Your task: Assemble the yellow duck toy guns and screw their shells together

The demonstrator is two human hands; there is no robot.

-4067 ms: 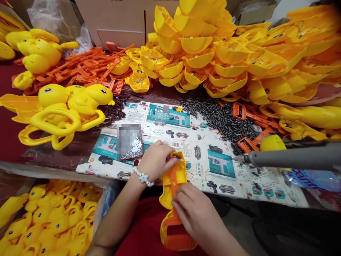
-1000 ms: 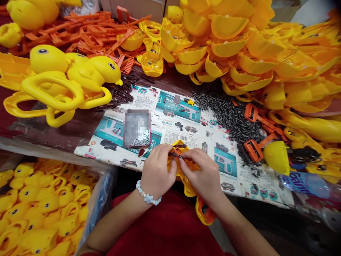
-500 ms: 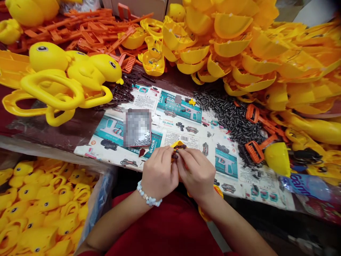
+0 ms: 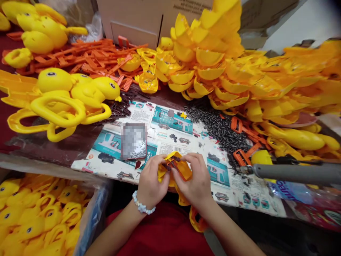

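Yellow shell [image 4: 185, 170]: we hold it open side up between both hands, at the near edge of the table [image 4: 70, 146], in the middle of the scene.
Long axis: it runs from the far end, slightly left, to the near end, slightly right, where the loop handle [image 4: 196, 219] shows below our right wrist.
Left hand [image 4: 152, 183]: we pinch the shell's left rim, fingers and thumb drawn narrow at its far end.
Right hand [image 4: 197, 179]: we grip the right rim, fingertips on the edge and thumb over the hollow; neither hand is clearly nearer.
Dark piece [image 4: 174, 163]: it lies inside the far end, between our two thumbs; we cannot tell how it is seated.
Surface: printed card [image 4: 198, 147] covers the table just beyond our hands; we cannot tell whether the shell touches it.
Left room: tiny silvery pieces [image 4: 140, 149] lie near our left hand, yellow ducks [image 4: 92, 89] farther left, orange strips [image 4: 80, 58] at the far left.
Right room: black cylinders [image 4: 221, 128] spread beyond our right hand, stacked shells [image 4: 210, 67] rise behind them, and a grey tool [image 4: 290, 171] reaches in from the right.
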